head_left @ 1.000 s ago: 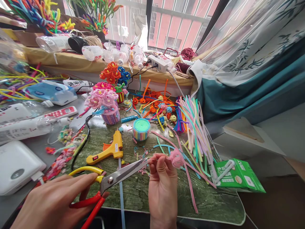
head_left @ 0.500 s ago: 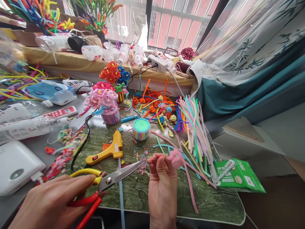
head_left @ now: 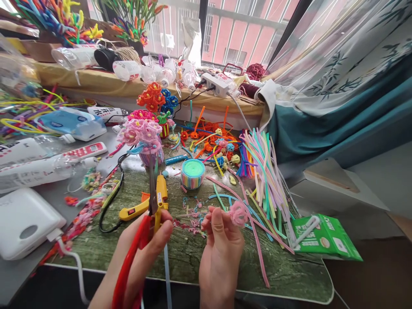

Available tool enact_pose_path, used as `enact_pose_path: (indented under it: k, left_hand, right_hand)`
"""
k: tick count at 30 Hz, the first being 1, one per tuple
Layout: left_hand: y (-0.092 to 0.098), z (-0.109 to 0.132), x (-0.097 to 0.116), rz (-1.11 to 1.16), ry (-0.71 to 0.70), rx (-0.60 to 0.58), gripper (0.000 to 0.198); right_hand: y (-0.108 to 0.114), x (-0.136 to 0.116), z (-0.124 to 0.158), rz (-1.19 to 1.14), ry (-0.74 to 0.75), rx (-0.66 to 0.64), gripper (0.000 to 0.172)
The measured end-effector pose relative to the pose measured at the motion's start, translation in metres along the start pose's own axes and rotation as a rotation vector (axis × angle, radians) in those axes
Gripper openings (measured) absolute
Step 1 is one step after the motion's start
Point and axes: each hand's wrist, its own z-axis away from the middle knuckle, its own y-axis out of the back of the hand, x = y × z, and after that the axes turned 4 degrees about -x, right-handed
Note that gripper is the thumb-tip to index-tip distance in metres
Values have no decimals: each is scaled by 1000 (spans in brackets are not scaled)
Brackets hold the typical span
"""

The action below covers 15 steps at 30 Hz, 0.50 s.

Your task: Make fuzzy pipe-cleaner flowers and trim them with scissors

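My left hand point(head_left: 141, 249) is closed around scissors point(head_left: 152, 193) with red and yellow handles, their blades pointing up and away over the glue gun. My right hand point(head_left: 222, 244) pinches the thin stem of a pink pipe-cleaner flower point(head_left: 238, 213), whose bloom sticks out to the right of my fingers. Behind the scissors lies a yellow glue gun point(head_left: 137, 210) with a pale blue glue stick at its rear. Beyond my hands stands a small round pot wrapped in striped pipe cleaners, with a mint top point(head_left: 192, 174).
A pink flower pot point(head_left: 143, 137) stands behind the glue gun. Bundled pastel pipe cleaners point(head_left: 264, 180) and a green packet point(head_left: 323, 238) lie at right. Plastic bottles point(head_left: 48, 167) and a white power bank point(head_left: 30, 223) are at left. A black cable point(head_left: 109, 193) loops across the mat.
The scissors have swung away from the flower's stem to point upward, and my left hand has moved right with them. My right hand keeps its pinch on the flower, almost in place.
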Motion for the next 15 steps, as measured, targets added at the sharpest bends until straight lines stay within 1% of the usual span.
enact_pose_path:
  k: [3,5,8,11,13,15]
  left_hand:
    - [-18,-1,7,45,10,-19,44]
    - [-24,-1,12,69,4,-27,41]
    - [-28,-1,15,94,11,-32,41]
    - [-27,-4,11,79,17,-31,45]
    - [-21,-7,4,48,11,-30,46]
    - [-13,-10,-2,15,6,-38,48]
  right_hand:
    - [1,2,0,35,45,-13,32]
    - [0,2,0,61,80,-15,31]
    - [-4,2,1,82,128,-18,33]
    - [-9,1,4,104,162,10,35]
    - [-11,1,5,128,172,24,35]
    - [-10,0,5,134,170,10,36]
